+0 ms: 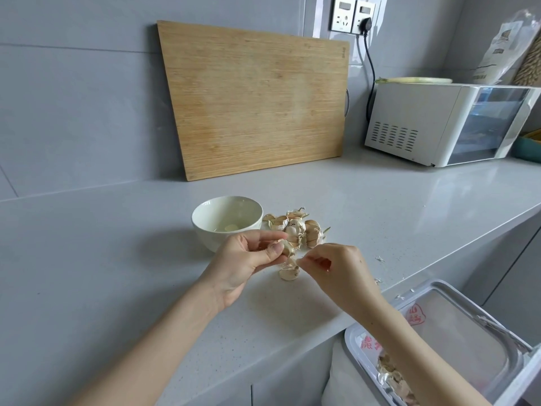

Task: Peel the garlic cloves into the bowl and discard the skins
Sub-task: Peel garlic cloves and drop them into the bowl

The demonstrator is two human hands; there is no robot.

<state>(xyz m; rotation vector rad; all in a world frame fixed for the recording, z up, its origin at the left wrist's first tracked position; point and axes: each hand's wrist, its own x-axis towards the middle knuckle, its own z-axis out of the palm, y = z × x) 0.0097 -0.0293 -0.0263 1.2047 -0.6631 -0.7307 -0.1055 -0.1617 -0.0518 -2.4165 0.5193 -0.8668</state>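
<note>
grey tabletop [117, 273] runs along a grey tiled wall, with a wooden cutting board [254, 98] leaning upright far beyond both hands and a white oven [448, 121] standing well off past the right hand. the left hand [248, 259] has its thumb and fingers curled round a garlic clove [286, 248], pinching it just above the tabletop, its brownish skin partly on. the right hand [336, 265] sits just beside it, fingers curled in, with thumb and forefinger nipping a pale shred of skin [295, 261] close to that clove. directly under the gap between the two hands a loose husk [288, 272] lies on the tabletop. just beyond the left hand stands a white bowl [205, 234], upright, holding one peeled clove [231, 227] on its bottom and little else that can be made out. a heap of unpeeled cloves [295, 228] lies touching the bowl's side, just beyond the fingertips of both hands. below the tabletop edge, under the right forearm, an open bin [348, 336] with a plastic liner holds a clump of discarded skins [392, 376].
</note>
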